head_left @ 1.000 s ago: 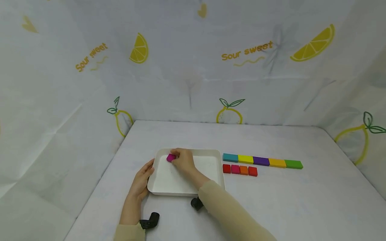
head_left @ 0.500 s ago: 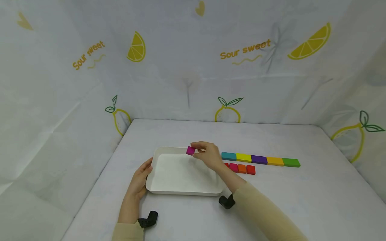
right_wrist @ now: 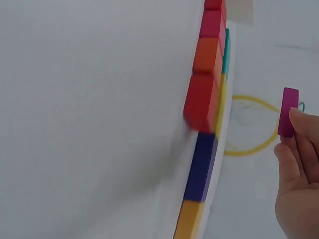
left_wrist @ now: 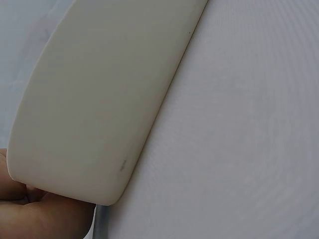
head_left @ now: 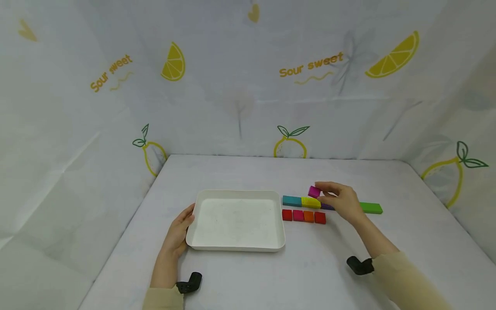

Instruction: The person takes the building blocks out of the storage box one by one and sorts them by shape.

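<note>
My right hand [head_left: 338, 201] pinches a small magenta block [head_left: 314, 191] and holds it in the air above a row of long blocks [head_left: 301, 201] coloured teal, yellow, purple, orange and green. The right wrist view shows the magenta block [right_wrist: 289, 111] at my fingertips [right_wrist: 299, 124]. A shorter row of small red, pink and orange blocks [head_left: 304, 216] lies just in front of the long row. My left hand [head_left: 179, 230] rests against the left edge of an empty white tray [head_left: 201, 200], and the left wrist view shows the tray's underside [left_wrist: 99, 99].
White sheeting printed with lemons walls in the white table [head_left: 271, 172] at the back and on both sides. A black wrist mount [head_left: 190, 283] sits on each forearm.
My right hand lifted the magenta block out of the tray and carried it rightward to above the rows of blocks. The left hand stayed on the tray.
</note>
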`<action>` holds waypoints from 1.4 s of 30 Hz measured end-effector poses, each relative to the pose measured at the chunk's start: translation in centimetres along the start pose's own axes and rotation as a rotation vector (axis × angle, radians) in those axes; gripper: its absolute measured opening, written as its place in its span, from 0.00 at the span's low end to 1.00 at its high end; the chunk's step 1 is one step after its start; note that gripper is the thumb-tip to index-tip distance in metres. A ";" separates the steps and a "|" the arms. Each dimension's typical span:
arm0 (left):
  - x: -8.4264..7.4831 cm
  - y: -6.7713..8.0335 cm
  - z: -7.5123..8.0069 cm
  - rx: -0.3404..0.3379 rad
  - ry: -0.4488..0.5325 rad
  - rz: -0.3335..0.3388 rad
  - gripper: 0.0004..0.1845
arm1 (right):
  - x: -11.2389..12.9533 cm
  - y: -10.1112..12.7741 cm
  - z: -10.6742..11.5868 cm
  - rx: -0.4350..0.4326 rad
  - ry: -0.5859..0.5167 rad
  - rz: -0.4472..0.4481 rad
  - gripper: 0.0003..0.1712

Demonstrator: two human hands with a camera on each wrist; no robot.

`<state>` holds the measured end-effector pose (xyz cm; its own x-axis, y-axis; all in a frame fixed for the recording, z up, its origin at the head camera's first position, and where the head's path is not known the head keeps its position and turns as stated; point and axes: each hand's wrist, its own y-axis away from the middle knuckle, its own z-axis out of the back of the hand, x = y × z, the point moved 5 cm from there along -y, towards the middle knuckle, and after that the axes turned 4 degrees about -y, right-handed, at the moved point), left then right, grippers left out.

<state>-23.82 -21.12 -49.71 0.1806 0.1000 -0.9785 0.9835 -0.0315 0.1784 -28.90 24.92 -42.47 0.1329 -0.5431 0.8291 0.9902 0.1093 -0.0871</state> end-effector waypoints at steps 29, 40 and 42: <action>0.4 0.0 -0.1 0.009 0.023 0.019 0.28 | -6.6 3.5 2.7 0.213 0.033 -0.079 0.25; 0.1 0.1 -0.3 0.003 0.020 0.019 0.28 | -7.2 3.3 2.5 0.222 0.046 -0.092 0.24; 0.1 0.1 -0.3 0.004 0.014 0.021 0.28 | -7.2 3.3 2.5 0.224 0.045 -0.086 0.24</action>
<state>-23.66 -20.79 -49.78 0.2018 0.1128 -0.9729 0.9793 -0.0373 0.1988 -26.73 31.28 -47.30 0.0556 -0.5939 0.8026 0.9643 0.2404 0.1112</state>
